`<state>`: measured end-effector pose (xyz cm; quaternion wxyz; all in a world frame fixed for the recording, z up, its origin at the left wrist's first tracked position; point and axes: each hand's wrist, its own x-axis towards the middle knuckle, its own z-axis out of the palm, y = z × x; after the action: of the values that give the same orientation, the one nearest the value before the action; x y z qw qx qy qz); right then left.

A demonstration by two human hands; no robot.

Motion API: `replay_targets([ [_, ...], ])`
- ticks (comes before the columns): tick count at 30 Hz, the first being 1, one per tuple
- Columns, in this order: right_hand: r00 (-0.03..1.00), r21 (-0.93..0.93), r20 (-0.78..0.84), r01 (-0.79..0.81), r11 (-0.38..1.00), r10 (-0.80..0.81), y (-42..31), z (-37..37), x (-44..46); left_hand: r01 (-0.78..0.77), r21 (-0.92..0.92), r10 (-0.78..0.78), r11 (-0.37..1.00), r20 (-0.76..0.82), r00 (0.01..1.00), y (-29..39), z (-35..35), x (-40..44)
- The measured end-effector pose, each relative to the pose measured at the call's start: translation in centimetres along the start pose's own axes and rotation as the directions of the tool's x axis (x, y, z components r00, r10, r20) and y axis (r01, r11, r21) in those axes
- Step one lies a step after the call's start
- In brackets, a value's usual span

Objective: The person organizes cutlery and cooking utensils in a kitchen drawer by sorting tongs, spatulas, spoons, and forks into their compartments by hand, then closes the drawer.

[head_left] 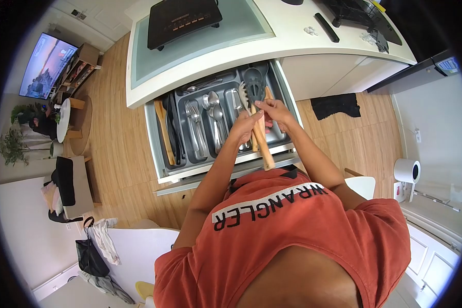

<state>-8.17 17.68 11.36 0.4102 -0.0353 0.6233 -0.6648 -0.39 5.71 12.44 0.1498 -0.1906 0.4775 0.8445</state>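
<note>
- Left hand (245, 127): reached forward, fingers curled closed on wooden-handled utensils (263, 146).
- Right hand (274, 112): just beside, pinching them near their dark heads.
- Below both: open drawer (200, 170).

Floor: light wood-look planks (123, 190), dark mat (336, 106) near the cream base cabinets (318, 74)
Right wall: pale (436, 123), 1 outlet (418, 135)
Left side: lit television (47, 66), 1 round white table (64, 120), green plants (14, 146)
Lower right: white panelled door (430, 259)
Lighting: bright
</note>
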Motion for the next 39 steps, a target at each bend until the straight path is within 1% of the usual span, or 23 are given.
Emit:
replay_targets([
  [3, 0.993, 0.020, -0.118, -0.031, 0.999, 0.033, 0.4, -0.6, 0.9, 0.036, -0.055, -0.036, 0.998, -0.005, 0.999, -0.9, -0.2, 1.5],
  [5, 0.986, 0.021, -0.166, -0.009, 1.000, 0.012, -0.1, -0.4, 1.1, -0.013, -0.082, 0.001, 0.997, -0.150, 0.989, -1.7, -0.5, 2.7],
  [7, 0.926, -0.203, -0.324, 0.134, 0.970, -0.195, 1.3, -1.3, 3.8, -0.042, -0.056, 0.031, 0.998, -0.184, 0.983, -1.9, -0.4, 3.6],
  [9, 0.923, -0.193, -0.326, 0.149, 0.970, -0.206, 2.0, -1.8, 5.4, -0.056, 0.029, 0.061, 0.998, -0.220, 0.974, -2.4, -1.2, 5.2],
  [10, 0.865, -0.336, -0.374, 0.209, 0.919, -0.334, 2.8, -2.1, 6.8, -0.057, 0.030, 0.062, 0.998, -0.221, 0.973, -2.4, -0.9, 5.6],
  [11, 0.793, -0.474, -0.400, 0.249, 0.844, -0.459, 3.8, -2.4, 7.9, -0.134, 0.064, 0.147, 0.989, -0.325, 0.934, -2.5, -0.5, 6.0],
  [12, 0.794, -0.474, -0.398, 0.251, 0.844, -0.460, 3.1, -2.3, 7.3, -0.207, 0.106, 0.232, 0.973, -0.421, 0.877, -2.6, -0.2, 6.4],
  [13, 0.837, -0.364, -0.420, 0.199, 0.910, -0.351, 2.1, -2.1, 6.3, -0.210, 0.106, 0.235, 0.972, -0.422, 0.876, -2.7, -0.3, 7.0],
  [14, 0.873, -0.250, -0.427, 0.138, 0.958, -0.237, 1.1, -1.8, 5.3, -0.167, 0.295, 0.293, 0.941, -0.460, 0.838, -2.9, -0.4, 7.5],
  [15, 0.873, -0.253, -0.424, 0.140, 0.957, -0.240, 1.0, -2.0, 5.2, -0.109, 0.469, 0.358, 0.877, -0.485, 0.798, -3.3, -0.8, 8.4],
  [16, 0.863, -0.243, -0.426, 0.178, 0.953, -0.270, 1.2, -2.7, 5.1, -0.102, 0.662, 0.498, 0.743, -0.444, 0.745, -4.0, -1.7, 9.6],
  [17, 0.853, -0.233, -0.430, 0.213, 0.949, -0.297, 1.5, -3.2, 5.0, -0.100, 0.658, 0.495, 0.747, -0.448, 0.744, -5.0, -2.4, 10.6],
  [19, 0.838, -0.165, -0.463, 0.239, 0.957, -0.290, 0.3, -3.0, 3.6, 0.020, 0.829, 0.560, 0.559, -0.395, 0.729, -4.3, -1.6, 10.2],
  [21, 0.836, 0.103, -0.509, 0.296, 0.950, -0.205, -0.4, -3.4, 2.6, 0.070, 0.847, 0.569, 0.528, -0.413, 0.711, -3.9, -0.6, 9.9],
  [23, 0.869, 0.141, -0.476, 0.228, 0.963, -0.136, -1.1, -4.3, 1.8, 0.013, 0.872, 0.582, 0.490, -0.338, 0.740, -4.0, -0.6, 10.7],
  [25, 0.918, 0.255, -0.396, 0.074, 0.964, 0.035, -1.7, -4.9, 1.0, -0.010, 0.871, 0.580, 0.492, -0.319, 0.750, -3.5, -0.1, 10.8],
  [28, 0.963, 0.321, -0.268, 0.054, 0.945, 0.037, -2.5, -5.1, -0.6, 0.027, 0.885, 0.529, 0.465, -0.303, 0.792, -3.0, -0.3, 11.0],
  [30, 0.978, 0.332, -0.210, 0.055, 0.942, 0.016, -2.3, -5.1, -1.1, 0.010, 0.917, 0.628, 0.398, -0.280, 0.727, -2.7, -0.6, 10.8],
  [31, 0.987, 0.389, -0.161, 0.043, 0.920, 0.022, -2.0, -5.3, -1.2, 0.012, 0.918, 0.628, 0.396, -0.281, 0.726, -2.5, -0.6, 10.5],
  [32, 0.994, 0.444, -0.111, 0.028, 0.895, 0.024, -1.7, -5.5, -1.1, 0.010, 0.885, 0.608, 0.466, -0.329, 0.723, -2.2, -0.5, 10.1],
  [36, 0.994, 0.426, -0.104, 0.062, 0.903, -0.019, -0.9, -4.7, -0.6, 0.051, 0.768, 0.457, 0.639, -0.431, 0.778, -2.5, -2.1, 11.3],
  [38, 0.975, 0.094, -0.224, 0.027, 0.995, -0.005, 0.4, -4.4, 1.0, 0.061, 0.716, 0.391, 0.696, -0.449, 0.804, -2.3, -2.5, 12.3],
  [39, 0.974, 0.096, -0.226, 0.028, 0.995, -0.006, 1.5, -4.3, 2.3, 0.088, 0.750, 0.394, 0.655, -0.438, 0.808, -2.0, -2.5, 12.5],
])
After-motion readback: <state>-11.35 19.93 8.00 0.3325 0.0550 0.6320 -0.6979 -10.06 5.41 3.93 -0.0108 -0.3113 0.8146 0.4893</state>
